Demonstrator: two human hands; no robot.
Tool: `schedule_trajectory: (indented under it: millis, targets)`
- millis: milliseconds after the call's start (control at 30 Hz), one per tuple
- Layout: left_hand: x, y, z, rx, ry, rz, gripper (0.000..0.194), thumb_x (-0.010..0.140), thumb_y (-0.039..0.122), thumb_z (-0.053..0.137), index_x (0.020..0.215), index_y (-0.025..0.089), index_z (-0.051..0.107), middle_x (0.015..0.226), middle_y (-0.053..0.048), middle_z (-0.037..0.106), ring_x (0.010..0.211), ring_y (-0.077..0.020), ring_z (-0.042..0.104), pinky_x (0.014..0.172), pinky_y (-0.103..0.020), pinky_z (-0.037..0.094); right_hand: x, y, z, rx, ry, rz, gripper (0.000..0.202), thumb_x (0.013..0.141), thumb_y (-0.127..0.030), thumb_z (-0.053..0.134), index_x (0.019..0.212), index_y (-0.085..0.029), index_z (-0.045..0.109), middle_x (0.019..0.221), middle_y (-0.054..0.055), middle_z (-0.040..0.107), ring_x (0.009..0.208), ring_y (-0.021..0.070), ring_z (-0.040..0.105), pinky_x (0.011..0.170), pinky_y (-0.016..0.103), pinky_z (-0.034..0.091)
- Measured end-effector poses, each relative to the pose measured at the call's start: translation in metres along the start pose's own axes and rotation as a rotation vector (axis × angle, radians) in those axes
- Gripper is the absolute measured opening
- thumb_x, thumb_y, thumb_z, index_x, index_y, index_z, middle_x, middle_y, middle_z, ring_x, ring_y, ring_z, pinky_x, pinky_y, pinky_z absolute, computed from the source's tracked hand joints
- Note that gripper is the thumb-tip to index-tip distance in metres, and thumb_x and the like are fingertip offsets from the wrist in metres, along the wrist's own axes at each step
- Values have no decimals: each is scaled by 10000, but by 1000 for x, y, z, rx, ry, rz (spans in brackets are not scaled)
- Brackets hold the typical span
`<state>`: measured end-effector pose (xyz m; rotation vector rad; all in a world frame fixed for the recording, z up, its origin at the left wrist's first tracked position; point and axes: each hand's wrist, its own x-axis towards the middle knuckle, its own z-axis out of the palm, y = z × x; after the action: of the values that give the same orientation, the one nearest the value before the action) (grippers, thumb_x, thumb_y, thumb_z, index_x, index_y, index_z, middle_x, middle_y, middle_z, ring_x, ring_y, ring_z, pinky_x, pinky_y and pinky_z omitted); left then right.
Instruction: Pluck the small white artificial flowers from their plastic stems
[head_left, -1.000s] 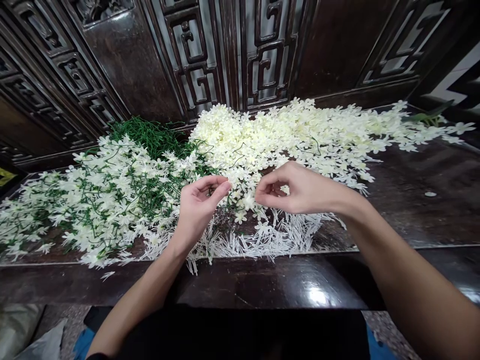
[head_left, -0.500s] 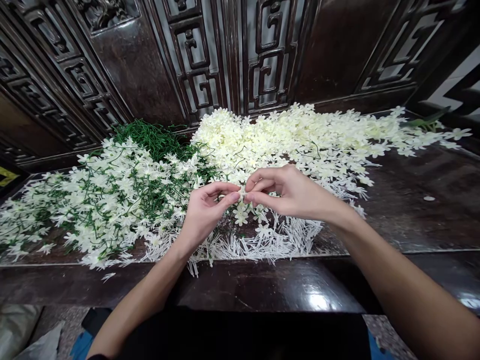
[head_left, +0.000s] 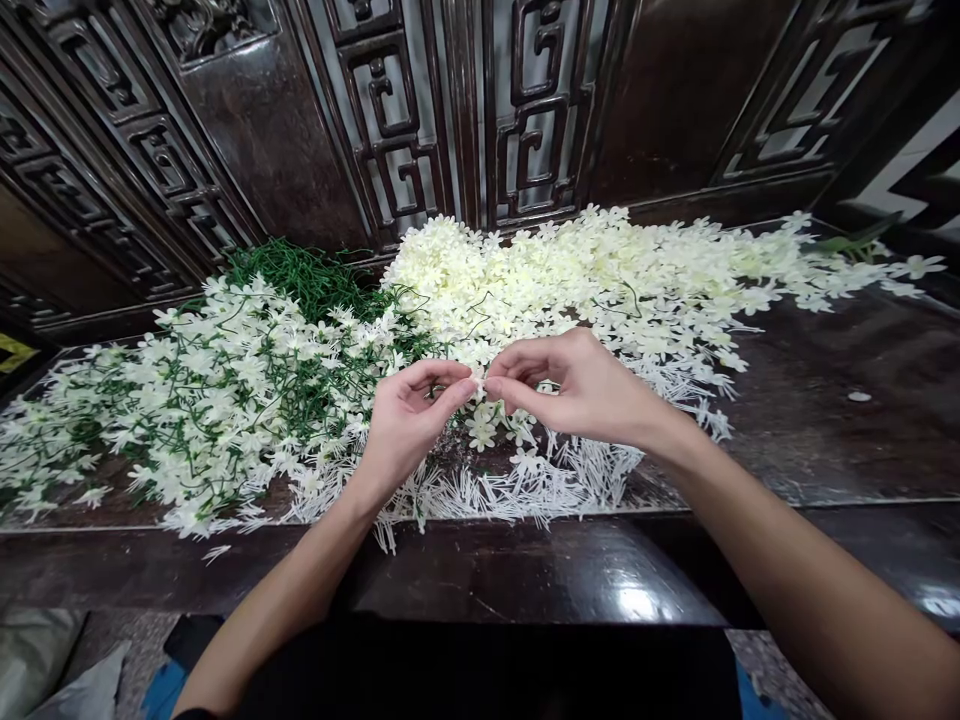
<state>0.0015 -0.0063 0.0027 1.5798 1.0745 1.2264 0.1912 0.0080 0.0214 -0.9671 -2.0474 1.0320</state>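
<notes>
My left hand [head_left: 405, 415] and my right hand [head_left: 577, 385] meet at the fingertips over the middle of the bench. Between them is a small white artificial flower [head_left: 478, 384], mostly covered by the fingers. Each hand is closed in a thumb-and-finger pinch on it. Just below the fingertips lie loose white blossoms [head_left: 482, 430]. A layer of thin white stamen pieces [head_left: 510, 495] spreads along the bench's front edge under my wrists.
Cream blossoms [head_left: 570, 270] are heaped at the back and right. White flowers on green stems [head_left: 225, 370] fill the left, with bare green stems [head_left: 300, 275] behind. The dark wooden bench [head_left: 847, 440] backs onto a carved lattice panel [head_left: 390, 100]. A white disc [head_left: 859, 397] lies right.
Both hands have shifted slightly left, with the small flower still between them. My right hand's fingers have curled a little closer together. The heaps look the same.
</notes>
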Motion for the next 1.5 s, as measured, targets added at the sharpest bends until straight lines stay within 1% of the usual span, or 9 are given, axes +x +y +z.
schedule_trajectory:
  millis: [300,467,600,733,800,967,1200,1300,1500]
  targets:
    - [1,2,0,-33,-36,16,98,741,141,740,826,190,737,810,-18,735,746,-113,661,728,-248,567,1,2,5,-38,24,-32,167,857,-241,546,851,-141,680,690,42,666,559,134,577,492,299,478]
    - [1,1,1,-19,-32,26,98,735,134,741,816,189,736,805,-21,737,744,-124,669,717,-261,576,1,6,6,-92,-1,-45,170,882,-242,527,871,-162,676,725,37,674,574,134,585,532,320,493]
    - [1,2,2,-23,4,38,95,741,132,735,820,184,727,805,-21,727,742,-120,663,710,-255,574,0,4,4,-85,20,5,215,912,-312,515,949,-165,668,797,56,683,654,161,616,595,355,513]
    - [0,2,1,-26,-10,39,107,745,119,726,836,174,721,830,-27,723,767,-121,664,738,-258,573,0,4,4,-16,-16,67,292,920,-369,512,1111,-180,625,988,83,682,813,195,640,667,386,536]
    - [0,3,1,-22,-13,39,106,743,119,729,833,173,718,828,-26,719,766,-119,661,729,-251,571,1,4,4,17,-50,56,245,887,-349,568,1052,-189,653,1000,72,681,847,195,638,714,394,540]
    - [1,4,2,-16,-26,16,102,739,140,737,833,173,717,821,-30,717,763,-126,658,720,-257,570,1,3,3,137,-12,68,176,845,-348,628,863,-179,674,797,46,672,724,172,626,700,386,532]
    - [-1,1,-1,-23,17,-33,165,773,217,723,932,191,687,815,-27,694,762,-131,639,714,-265,538,1,8,-5,101,47,90,205,867,-361,608,928,-169,649,892,69,666,792,185,622,749,412,523]
    - [-1,-1,-3,-166,18,-57,69,828,256,667,857,195,656,671,2,627,608,-98,569,611,-242,493,2,13,-5,118,54,114,211,876,-365,601,947,-169,633,1018,96,659,880,209,633,812,453,523]
    - [3,4,-4,-576,-11,-229,134,823,303,658,848,223,554,577,65,380,461,-60,382,566,-240,467,5,15,-2,292,-37,163,155,871,-323,616,843,-171,607,1335,120,521,1005,220,637,872,463,532]
